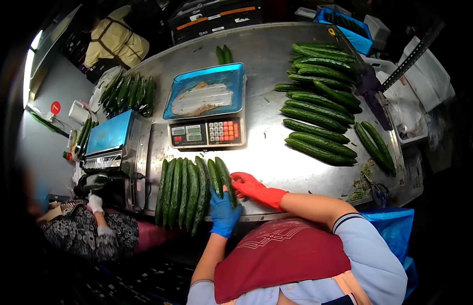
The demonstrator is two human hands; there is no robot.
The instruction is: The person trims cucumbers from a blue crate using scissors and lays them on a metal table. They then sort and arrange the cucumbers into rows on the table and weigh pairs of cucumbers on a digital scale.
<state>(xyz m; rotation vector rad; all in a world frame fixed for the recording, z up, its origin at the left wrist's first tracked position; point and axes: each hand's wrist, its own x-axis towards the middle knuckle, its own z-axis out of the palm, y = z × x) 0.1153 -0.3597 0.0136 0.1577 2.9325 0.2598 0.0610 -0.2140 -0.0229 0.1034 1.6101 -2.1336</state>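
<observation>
Six-cucumber row [183, 190] at near edge of table [267, 122]. Next, cucumber pair [215, 175], blue-gloved left hand [225, 212] curled around its near end. Red-gloved right hand [254, 190] at pair's right side, fingers bent; can't tell if pinching. Right: cucumber pile [318, 122].

a metal tabletop [269, 96] gleams; past its left edge, a pale grey wall [66, 84] carries a bright tube light [29, 76]. black crates [216, 19] stand beyond the far edge, a perforated post [413, 57] off the right.
</observation>
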